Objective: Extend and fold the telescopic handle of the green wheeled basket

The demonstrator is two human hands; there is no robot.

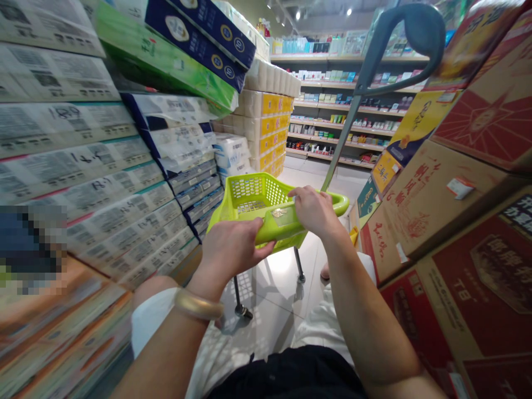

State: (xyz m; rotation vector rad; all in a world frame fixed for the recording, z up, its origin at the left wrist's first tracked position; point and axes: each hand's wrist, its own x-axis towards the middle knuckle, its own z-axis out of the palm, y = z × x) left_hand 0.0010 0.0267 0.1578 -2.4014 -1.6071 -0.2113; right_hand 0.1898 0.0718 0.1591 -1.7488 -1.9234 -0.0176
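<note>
A narrow shop aisle runs ahead over pale, glossy floor tiles with thin joints and a bright patch of reflected light. Along the left rise stacked white packages; farther on, packs with yellow sides form another tall stack. Brown and red cartons line the right. Across the far end stands wide shelving, its tiers filled with small goods. Small spotlights shine from the grey ceiling.
</note>
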